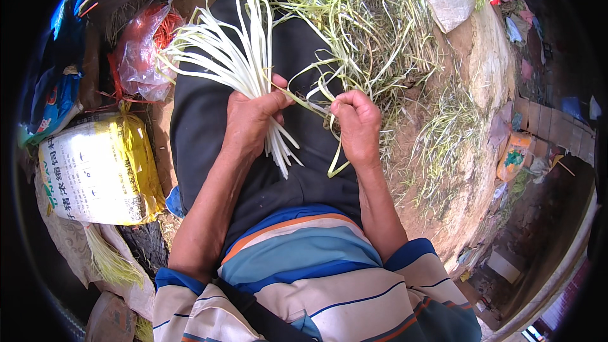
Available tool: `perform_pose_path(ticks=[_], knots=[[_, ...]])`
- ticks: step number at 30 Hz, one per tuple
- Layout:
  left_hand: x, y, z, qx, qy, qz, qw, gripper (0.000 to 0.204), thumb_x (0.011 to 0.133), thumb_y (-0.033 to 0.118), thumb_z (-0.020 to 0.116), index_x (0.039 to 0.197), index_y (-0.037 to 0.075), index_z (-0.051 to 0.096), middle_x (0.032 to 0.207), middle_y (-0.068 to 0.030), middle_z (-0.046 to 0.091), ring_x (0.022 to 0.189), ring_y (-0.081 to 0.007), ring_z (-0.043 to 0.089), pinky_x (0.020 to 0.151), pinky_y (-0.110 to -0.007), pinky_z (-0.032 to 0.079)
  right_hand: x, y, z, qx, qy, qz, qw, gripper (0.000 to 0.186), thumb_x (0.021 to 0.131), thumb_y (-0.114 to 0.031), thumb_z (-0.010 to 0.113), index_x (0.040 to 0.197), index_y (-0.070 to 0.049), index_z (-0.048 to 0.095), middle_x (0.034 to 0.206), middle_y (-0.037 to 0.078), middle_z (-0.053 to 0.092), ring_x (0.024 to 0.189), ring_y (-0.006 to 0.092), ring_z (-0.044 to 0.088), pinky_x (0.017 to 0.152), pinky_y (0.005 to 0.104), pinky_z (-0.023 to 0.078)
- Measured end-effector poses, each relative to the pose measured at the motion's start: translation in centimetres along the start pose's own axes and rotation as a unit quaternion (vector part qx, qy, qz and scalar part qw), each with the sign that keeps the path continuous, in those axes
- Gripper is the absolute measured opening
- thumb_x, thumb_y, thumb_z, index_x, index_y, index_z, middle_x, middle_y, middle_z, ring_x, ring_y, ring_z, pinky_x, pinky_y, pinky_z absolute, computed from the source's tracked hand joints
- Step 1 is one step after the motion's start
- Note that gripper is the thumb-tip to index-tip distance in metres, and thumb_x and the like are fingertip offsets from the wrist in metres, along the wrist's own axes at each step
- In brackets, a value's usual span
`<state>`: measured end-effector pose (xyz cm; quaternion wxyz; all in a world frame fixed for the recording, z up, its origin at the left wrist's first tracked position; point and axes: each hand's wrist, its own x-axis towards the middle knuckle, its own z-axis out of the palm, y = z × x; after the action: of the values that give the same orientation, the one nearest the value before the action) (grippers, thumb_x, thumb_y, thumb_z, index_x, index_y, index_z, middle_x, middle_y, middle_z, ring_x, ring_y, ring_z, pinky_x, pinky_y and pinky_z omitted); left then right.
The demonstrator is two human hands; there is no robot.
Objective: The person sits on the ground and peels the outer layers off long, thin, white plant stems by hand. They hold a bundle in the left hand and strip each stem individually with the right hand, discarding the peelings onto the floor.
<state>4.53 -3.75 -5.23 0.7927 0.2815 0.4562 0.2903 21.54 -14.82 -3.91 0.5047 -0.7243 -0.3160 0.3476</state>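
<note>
My left hand [249,117] is closed around a bunch of long, slender white stalks [237,60], like blanched chives. Above the fist the stalks fan out toward the far left, and their other ends stick out below it over my dark trousers [199,120]. To the right of it, my right hand [358,123] pinches a few thin yellow-green leaf strands [341,168]. Some of these strands stretch across toward the left hand's fingertips. Just past the right hand lies a big heap of loose green and yellowish leaves [380,31].
Left of my legs are a clear plastic bag with red strings [142,50] and a white and yellow sack [101,171]. Another pale bunch [111,256] lies at lower left. Leaf scraps [449,133] are strewn over the dirt at right, near an orange packet [514,157].
</note>
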Motion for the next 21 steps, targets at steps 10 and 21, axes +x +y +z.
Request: perform_pose_path(ticks=[10,21], knots=[[-0.1,0.2,0.1,-0.014,-0.001,0.010,1.000,0.025,0.080,-0.003,0.072,0.105,0.001,0.070,0.085,-0.0096,0.074,0.057,-0.0125,0.060,0.053,-0.024,0.047,-0.1,0.3,-0.7,0.013,-0.010,0.014,1.000,0.009,0.098,-0.003,0.064,0.090,-0.001,0.068,0.079,-0.004,0.061,0.069,0.0016,0.047,0.058,0.0220,0.039],[0.0,0.1,-0.1,-0.023,-0.010,0.014,1.000,0.024,0.082,-0.003,0.071,0.105,0.001,0.070,0.087,-0.0099,0.075,0.060,-0.0118,0.061,0.053,-0.024,0.048,0.1,0.5,-1.1,-0.017,-0.004,0.006,1.000,0.008,0.096,-0.003,0.065,0.090,-0.001,0.068,0.077,-0.004,0.061,0.068,0.0020,0.047,0.059,0.0226,0.040]])
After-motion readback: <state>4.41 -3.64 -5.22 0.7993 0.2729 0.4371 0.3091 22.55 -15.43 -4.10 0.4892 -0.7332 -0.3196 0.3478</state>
